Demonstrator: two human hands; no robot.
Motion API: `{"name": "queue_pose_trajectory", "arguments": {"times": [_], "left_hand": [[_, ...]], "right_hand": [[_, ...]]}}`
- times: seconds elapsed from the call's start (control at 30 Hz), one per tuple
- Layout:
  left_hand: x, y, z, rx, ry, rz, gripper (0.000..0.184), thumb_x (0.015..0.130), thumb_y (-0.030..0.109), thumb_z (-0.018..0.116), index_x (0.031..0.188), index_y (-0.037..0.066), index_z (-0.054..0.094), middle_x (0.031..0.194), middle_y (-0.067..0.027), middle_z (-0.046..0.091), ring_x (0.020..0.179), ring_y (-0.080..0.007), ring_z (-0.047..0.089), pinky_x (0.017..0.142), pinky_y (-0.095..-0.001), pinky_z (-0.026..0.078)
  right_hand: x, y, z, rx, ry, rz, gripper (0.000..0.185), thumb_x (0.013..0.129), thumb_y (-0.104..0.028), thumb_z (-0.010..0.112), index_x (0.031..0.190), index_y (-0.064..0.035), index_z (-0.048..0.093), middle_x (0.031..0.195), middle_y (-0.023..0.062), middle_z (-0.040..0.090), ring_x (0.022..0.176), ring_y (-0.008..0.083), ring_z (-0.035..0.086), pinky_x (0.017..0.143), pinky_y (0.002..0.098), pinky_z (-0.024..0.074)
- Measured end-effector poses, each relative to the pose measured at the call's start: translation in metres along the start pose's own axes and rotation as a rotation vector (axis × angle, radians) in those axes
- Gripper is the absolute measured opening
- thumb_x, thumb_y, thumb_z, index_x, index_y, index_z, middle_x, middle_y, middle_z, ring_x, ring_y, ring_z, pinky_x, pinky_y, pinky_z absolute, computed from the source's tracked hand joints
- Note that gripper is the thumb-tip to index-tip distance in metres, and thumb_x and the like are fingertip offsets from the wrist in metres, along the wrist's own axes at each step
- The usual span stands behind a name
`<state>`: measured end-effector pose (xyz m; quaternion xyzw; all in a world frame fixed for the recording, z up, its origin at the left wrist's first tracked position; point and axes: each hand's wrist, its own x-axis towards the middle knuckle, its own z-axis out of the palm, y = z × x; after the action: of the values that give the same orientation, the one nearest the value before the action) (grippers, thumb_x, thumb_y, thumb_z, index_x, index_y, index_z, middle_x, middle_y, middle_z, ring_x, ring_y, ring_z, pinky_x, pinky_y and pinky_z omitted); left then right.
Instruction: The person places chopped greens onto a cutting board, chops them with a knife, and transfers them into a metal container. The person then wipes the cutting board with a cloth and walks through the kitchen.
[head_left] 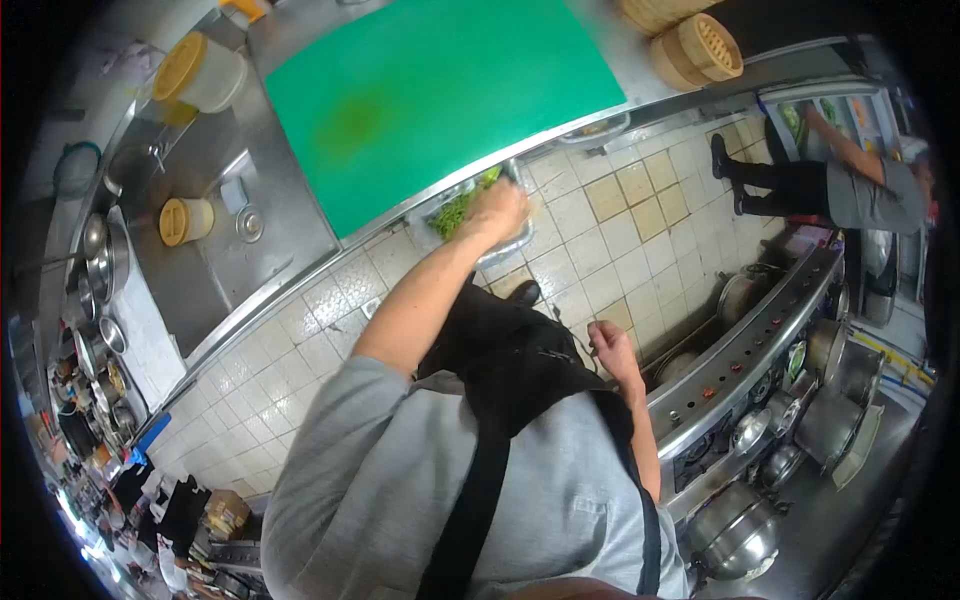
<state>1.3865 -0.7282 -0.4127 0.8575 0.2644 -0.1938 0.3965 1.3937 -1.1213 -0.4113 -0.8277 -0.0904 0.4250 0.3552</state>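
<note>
My left hand [497, 210] reaches down over a clear plastic container [520, 238] below the counter's front edge. Chopped greens [452, 215] show inside it beside my fingers, and a brighter green piece [488, 177] lies just past the knuckles. That hand looks closed, but its fingertips are hidden, so what they grip is unclear. My right hand [613, 350] hangs by the side of my black apron [520, 350], its fingers curled in and nothing visible in them. Above the container, a large green cutting board [440, 90] covers part of the counter.
At left is a metal sink [265, 265] holding a yellow-lidded tub [187, 221]; a larger one [205, 75] stands behind. Bamboo steamers [697, 52] sit at the counter's right. A stove [745, 335] with pans runs along my right. Another person [870, 185] reaches into an open fridge.
</note>
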Motion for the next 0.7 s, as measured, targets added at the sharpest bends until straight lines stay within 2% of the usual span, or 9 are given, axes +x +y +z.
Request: {"name": "queue_pose_trajectory", "arguments": {"times": [0.07, 0.13, 0.2, 0.33, 0.4, 0.53, 0.63, 0.67, 0.7], "left_hand": [[-0.016, -0.001, -0.008, 0.308, -0.133, -0.007, 0.032, 0.097, 0.011, 0.049, 0.124, 0.002, 0.064, 0.137, -0.0187, 0.057, 0.122, -0.036, 0.061, 0.098, -0.0493, 0.053], [-0.004, -0.037, 0.015, 0.353, 0.091, -0.037, 0.033, 0.097, 0.01, 0.049, 0.126, 0.007, 0.064, 0.135, -0.0196, 0.056, 0.12, -0.0372, 0.061, 0.098, -0.0501, 0.052], [0.009, -0.076, 0.035, 0.128, 0.194, 0.002, 0.033, 0.093, 0.013, 0.057, 0.125, 0.013, 0.064, 0.136, -0.0185, 0.053, 0.117, -0.0392, 0.062, 0.097, -0.0505, 0.052], [-0.039, -0.012, 0.008, 0.009, 0.216, -0.047, 0.038, 0.086, 0.014, 0.066, 0.124, 0.016, 0.065, 0.131, -0.0167, 0.057, 0.115, -0.0387, 0.062, 0.097, -0.0487, 0.052], [-0.059, 0.035, 0.001, -0.046, 0.091, 0.05, 0.045, 0.076, 0.016, 0.075, 0.12, 0.011, 0.068, 0.117, -0.0169, 0.064, 0.112, -0.0363, 0.063, 0.097, -0.0432, 0.051], [-0.09, 0.118, 0.004, -0.114, 0.234, 0.176, 0.042, 0.074, 0.011, 0.07, 0.116, 0.012, 0.071, 0.115, -0.0157, 0.065, 0.111, -0.0337, 0.064, 0.096, -0.0408, 0.051], [-0.097, 0.165, -0.003, -0.257, 0.277, 0.188, 0.045, 0.073, 0.013, 0.071, 0.118, 0.011, 0.07, 0.116, -0.0147, 0.066, 0.111, -0.0335, 0.063, 0.097, -0.0404, 0.051], [-0.1, 0.178, -0.003, -0.295, 0.387, 0.163, 0.041, 0.077, 0.006, 0.069, 0.118, 0.008, 0.068, 0.114, -0.0118, 0.067, 0.107, -0.0272, 0.066, 0.092, -0.0377, 0.053], [-0.094, 0.182, 0.003, -0.296, 0.414, 0.131, 0.041, 0.077, 0.006, 0.069, 0.118, 0.008, 0.068, 0.114, -0.0118, 0.067, 0.107, -0.0272, 0.066, 0.092, -0.0377, 0.053]], "right_hand": [[-0.006, -0.004, -0.017, -0.06, 0.067, -0.011, 0.025, 0.102, -0.02, 0.059, 0.109, 0.0014, 0.068, 0.079, 0.0045, 0.067, 0.069, 0.0113, 0.063, 0.061, 0.0289, 0.0534], [-0.004, 0.004, -0.04, -0.004, 0.104, -0.003, 0.025, 0.102, -0.021, 0.06, 0.11, 0.0018, 0.067, 0.08, 0.0041, 0.066, 0.07, 0.0114, 0.062, 0.062, 0.0286, 0.0531], [-0.005, 0.008, -0.066, 0.03, 0.13, 0.031, 0.027, 0.103, -0.022, 0.061, 0.114, 0.0017, 0.067, 0.08, 0.0026, 0.065, 0.07, 0.011, 0.061, 0.064, 0.0276, 0.0528], [0.03, 0.001, -0.104, 0.087, 0.141, -0.077, 0.029, 0.101, -0.023, 0.062, 0.117, 0.001, 0.067, 0.082, 0.0051, 0.067, 0.07, 0.0121, 0.063, 0.062, 0.0291, 0.0536], [0.063, -0.031, -0.113, 0.141, 0.053, -0.25, 0.034, 0.1, -0.025, 0.064, 0.124, -0.0007, 0.064, 0.094, 0.007, 0.069, 0.076, 0.013, 0.064, 0.067, 0.0302, 0.0551], [0.128, -0.12, -0.12, 0.171, -0.245, -0.523, 0.05, 0.101, -0.029, 0.063, 0.143, -0.0056, 0.05, 0.135, 0.0145, 0.059, 0.119, 0.0191, 0.058, 0.098, 0.0358, 0.0506], [0.133, -0.194, -0.11, 0.231, -0.472, -0.626, 0.056, 0.103, -0.034, 0.061, 0.148, -0.0058, 0.044, 0.144, 0.012, 0.052, 0.131, 0.0217, 0.051, 0.106, 0.0361, 0.0446], [0.132, -0.209, -0.102, 0.284, -0.568, -0.676, 0.058, 0.103, -0.036, 0.059, 0.149, -0.005, 0.042, 0.145, 0.0111, 0.052, 0.132, 0.0219, 0.05, 0.108, 0.0353, 0.0429], [0.131, -0.22, -0.094, 0.337, -0.666, -0.722, 0.06, 0.104, -0.039, 0.057, 0.15, -0.0042, 0.041, 0.145, 0.0103, 0.051, 0.133, 0.022, 0.05, 0.109, 0.0345, 0.0412]]}}
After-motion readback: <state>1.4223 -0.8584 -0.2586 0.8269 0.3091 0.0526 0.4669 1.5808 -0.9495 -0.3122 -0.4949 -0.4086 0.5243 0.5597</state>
